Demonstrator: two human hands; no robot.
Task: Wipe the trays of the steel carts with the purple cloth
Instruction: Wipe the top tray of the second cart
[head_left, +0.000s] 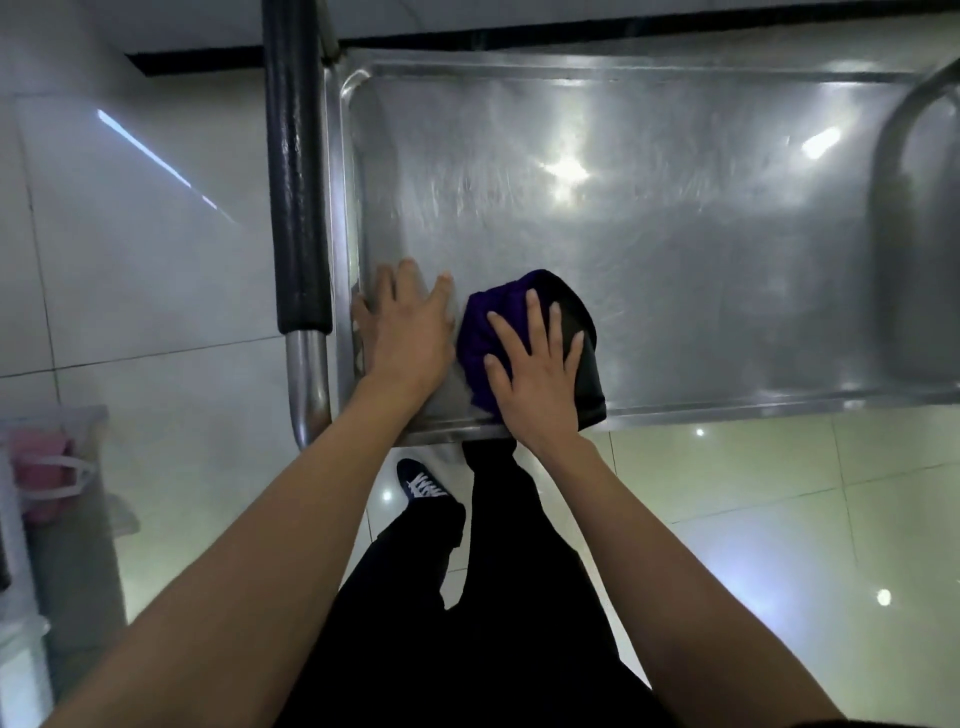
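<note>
The right hand (535, 369) lies flat with fingers spread on the purple cloth (488, 332), pressing it against the steel tray (675, 234) rather than gripping it; the bunched cloth, purple on its left and dark on its right, sits at the tray's near-left part, its near end touching the near rim. Just beside it on the left, the left hand (410, 332) rests with straight fingers on the bare steel in the near-left corner, holding nothing, its outer edge against the raised left rim. Beyond that rim runs the cart handle (296, 182), black-padded above bare steel tube. Far from and right of the cloth the tray floor lies open and shiny up to the far rim. A curved steel bar (904, 156) crosses the right end. Below the near rim, the person's dark trousers and a laced shoe (423, 483) stand on the tiled floor (156, 260).
</note>
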